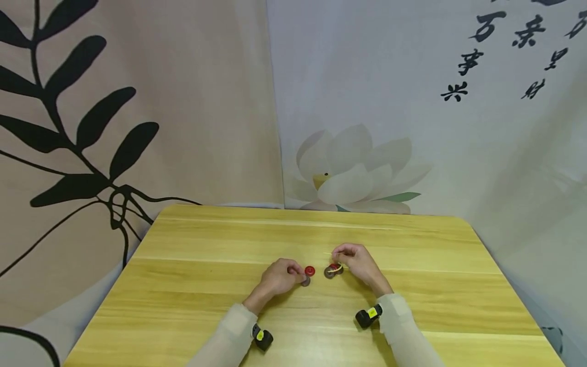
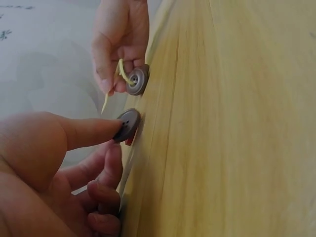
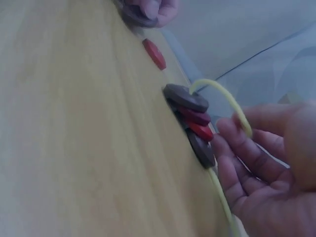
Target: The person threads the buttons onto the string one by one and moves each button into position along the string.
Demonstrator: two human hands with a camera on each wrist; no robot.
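L hand [image 1: 281, 275]: pinching a loose dark-brown button [image 2: 130, 125] at its edge, btwn thumb & fingers – holes visible in its face; other fingers curled below.
R hand [image 1: 359, 262]: finger & thumb narrowed on the yellow cord [image 3: 219, 90] nr its end, a short tip sticking out past the grip.
Strung stack: by R fingers, on the table – upper brown button [image 3: 185, 97], maroon button [image 3: 195, 116], bright-red button [image 3: 201, 131], lower brown button [image 3: 200, 147], leaning together in that order. Cord loops out of the upper one; more of it trails from the lower end.
Loose red button [image 1: 310, 271]: flat on table, btwn the L hand's button & the stack, just beside the former.
Table [image 1: 192, 250]: light wood grain, both hands abt mid-width.
Wrists: black wrist cam on each, L [image 1: 263, 340] & R [image 1: 368, 317], w/ yellow label; pale sleeves.
Backdrop: cloth w/ dark leaf print [image 1: 94, 120], lotus print [image 1: 353, 173].
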